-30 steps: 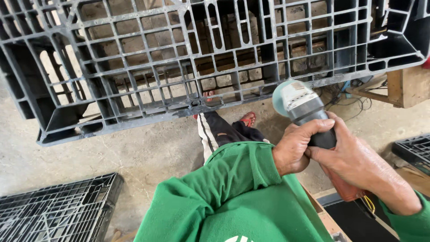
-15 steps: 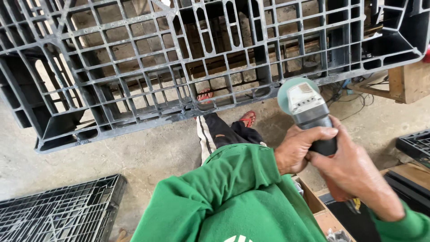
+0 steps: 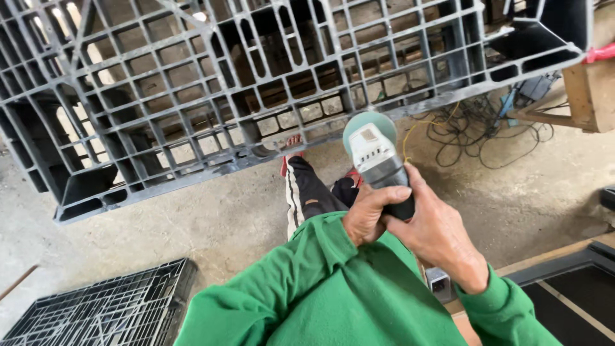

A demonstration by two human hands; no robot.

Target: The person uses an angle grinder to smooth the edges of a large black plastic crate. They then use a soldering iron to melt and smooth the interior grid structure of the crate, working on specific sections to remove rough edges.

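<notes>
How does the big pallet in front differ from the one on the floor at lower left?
The big pallet stands tilted on edge, with wide openings you can see through; the floor pallet lies flat, with finer mesh. Both are dark plastic grids. Both hands hold the grinder, which is nearer the big pallet.
</notes>
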